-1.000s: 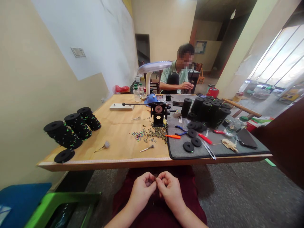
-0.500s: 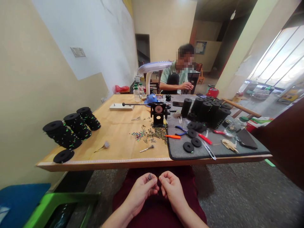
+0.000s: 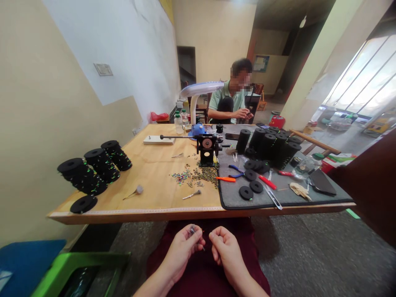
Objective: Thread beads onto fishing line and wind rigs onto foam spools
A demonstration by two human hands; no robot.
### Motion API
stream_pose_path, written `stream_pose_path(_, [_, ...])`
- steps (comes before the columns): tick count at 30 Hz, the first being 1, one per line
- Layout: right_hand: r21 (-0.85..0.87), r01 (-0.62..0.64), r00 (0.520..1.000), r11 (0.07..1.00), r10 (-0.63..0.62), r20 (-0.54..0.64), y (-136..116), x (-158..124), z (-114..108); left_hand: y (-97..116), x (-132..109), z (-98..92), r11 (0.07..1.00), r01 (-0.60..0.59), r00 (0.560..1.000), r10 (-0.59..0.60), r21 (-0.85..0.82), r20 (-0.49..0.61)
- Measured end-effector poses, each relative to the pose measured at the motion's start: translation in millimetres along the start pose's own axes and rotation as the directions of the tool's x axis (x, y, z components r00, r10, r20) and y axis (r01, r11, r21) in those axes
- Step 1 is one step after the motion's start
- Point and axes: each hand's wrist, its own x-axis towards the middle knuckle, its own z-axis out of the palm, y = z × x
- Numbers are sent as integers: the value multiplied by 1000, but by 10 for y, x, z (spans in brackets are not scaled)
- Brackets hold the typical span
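Because the greyish piece (image 3: pixel 193 230) is so small, the left hand (image 3: pixel 185 244) pinches it between thumb and curled fingers, seemingly to leave an orange speck (image 3: pixel 203 232) exposed at the fingertips. The right hand (image 3: pixel 225 247) faces it from just beside, not touching, thumb and forefinger pressed together; whether they grip anything fine, I cannot tell. Both forearms angle inward over the dark red cloth (image 3: pixel 201 282), on the near side of the table (image 3: pixel 154 181) and below its edge, a pose that probably helps steady the fingers. Small metallic parts (image 3: pixel 208 174) and coloured beads (image 3: pixel 182 177) lie loose near the table's middle, likely for easy reach by either hand. Black discs (image 3: pixel 82 177) stand stacked at the left, presumably to save room.
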Motion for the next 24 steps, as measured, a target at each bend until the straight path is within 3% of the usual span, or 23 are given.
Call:
stream_pose_path(7, [-31, -22, 998, 999, 24, 57, 48, -7, -1, 1, 5, -13, 1000, -11, 1000, 11, -16, -15])
stream_pose_path(17, [-34, -37, 996, 999, 39, 85, 86, 20, 7, -43, 26, -59, 976, 137, 991, -135, -172, 23])
stream_pose_path(24, [-42, -34, 996, 999, 37, 80, 76, 22, 10, -40, 16, -47, 976, 136, 991, -132, -170, 36])
